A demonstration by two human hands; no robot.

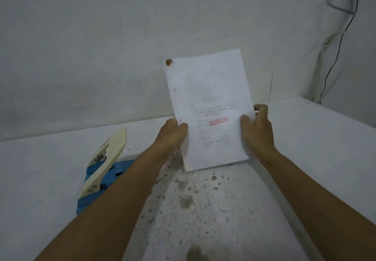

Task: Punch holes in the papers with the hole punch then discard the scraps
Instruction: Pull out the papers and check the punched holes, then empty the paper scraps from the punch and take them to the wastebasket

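A stack of white papers (209,90) stands upright on its lower edge on the table, with printed text and a red "REJECTED" stamp facing me. My left hand (173,133) grips its left edge and my right hand (256,126) grips its right edge. A brown mark sits at the sheet's top left corner, and small dark dots run down the left margin. The hole punch (101,169), with a cream lever and a blue base, rests on the table to the left of my left forearm, which hides part of its base.
The white table (305,159) is stained with dark specks in front of the papers. A pale wall rises right behind it. Cables (333,61) hang down the wall at the far right corner.
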